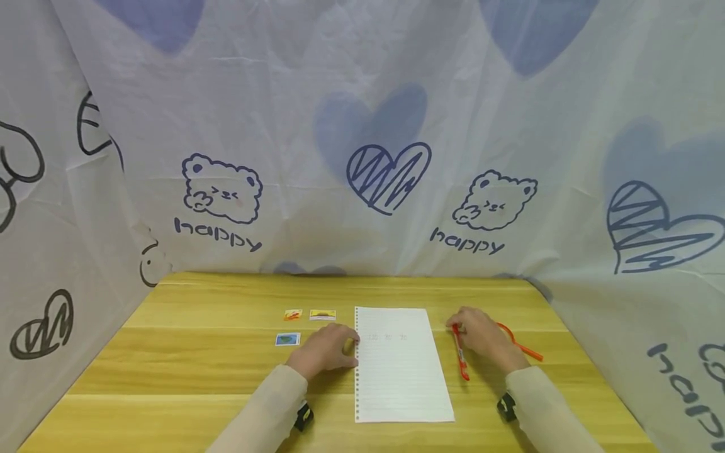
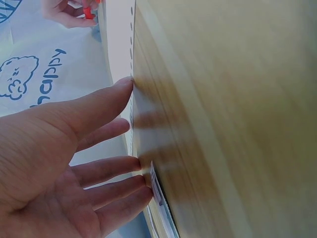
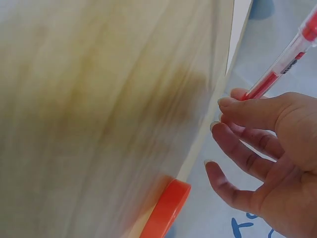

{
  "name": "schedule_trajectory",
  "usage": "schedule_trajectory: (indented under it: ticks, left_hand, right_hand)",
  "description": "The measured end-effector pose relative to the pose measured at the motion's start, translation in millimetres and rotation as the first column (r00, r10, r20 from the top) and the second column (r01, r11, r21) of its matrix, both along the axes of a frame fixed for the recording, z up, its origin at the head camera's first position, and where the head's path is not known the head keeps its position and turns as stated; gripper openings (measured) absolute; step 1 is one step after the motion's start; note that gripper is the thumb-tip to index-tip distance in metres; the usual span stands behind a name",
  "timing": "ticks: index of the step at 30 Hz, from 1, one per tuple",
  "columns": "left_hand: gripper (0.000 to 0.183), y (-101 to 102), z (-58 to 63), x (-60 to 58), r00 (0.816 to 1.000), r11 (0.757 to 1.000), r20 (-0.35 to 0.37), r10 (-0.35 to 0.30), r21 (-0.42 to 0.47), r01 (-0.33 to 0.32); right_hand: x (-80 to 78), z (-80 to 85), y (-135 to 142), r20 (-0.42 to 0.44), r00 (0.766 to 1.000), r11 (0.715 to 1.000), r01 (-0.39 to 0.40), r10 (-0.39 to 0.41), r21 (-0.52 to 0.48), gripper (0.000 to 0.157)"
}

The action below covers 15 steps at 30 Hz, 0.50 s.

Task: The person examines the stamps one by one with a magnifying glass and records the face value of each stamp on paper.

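A sheet of lined paper with punched holes down its left side lies on the table. My left hand is at that side, thumb and index fingertips right at the edge, fingers spread and nearly straight. In the left wrist view, the lower fingers reach beside a small card. My right hand pinches a red pen between thumb and fingers, to the right of the paper. The pen's clear barrel shows in the right wrist view, while the other fingers curve loosely below it.
Small picture cards lie left of the paper: a blue one, a yellow one and a red-and-yellow one. Beyond my right hand is an orange-red object with a curved rim and straight handle, partly hidden. A printed cloth hangs behind the table.
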<state>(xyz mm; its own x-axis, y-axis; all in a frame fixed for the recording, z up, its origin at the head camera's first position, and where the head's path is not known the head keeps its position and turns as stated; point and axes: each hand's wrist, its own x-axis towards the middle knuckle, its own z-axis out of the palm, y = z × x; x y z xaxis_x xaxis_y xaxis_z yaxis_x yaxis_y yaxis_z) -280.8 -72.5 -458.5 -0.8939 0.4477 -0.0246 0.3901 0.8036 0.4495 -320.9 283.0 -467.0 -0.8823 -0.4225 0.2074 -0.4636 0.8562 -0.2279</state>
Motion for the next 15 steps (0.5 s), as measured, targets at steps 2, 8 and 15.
schedule_trajectory:
  ticks: [2,8,15]
  left_hand:
    - [0.046,0.0,-0.9,0.3,1.0,1.0,0.002,0.002,-0.004,-0.002]
    - [0.045,-0.2,-2.0,0.7,1.0,1.0,-0.004,-0.002,-0.007,0.002]
    - [0.045,-0.1,-1.6,-0.2,1.0,1.0,-0.006,0.003,-0.014,-0.003]
  right_hand:
    - [-0.1,-1.3,0.9,-0.003,1.0,1.0,0.007,-0.007,0.014,0.033]
    - [-0.1,-1.9,1.2,0.012,0.999,0.998,0.031,-0.032,0.048,0.034]
    - [1.6,-2.9,2.6,-0.004,1.0,0.997,0.024,-0.023,0.08,0.035]
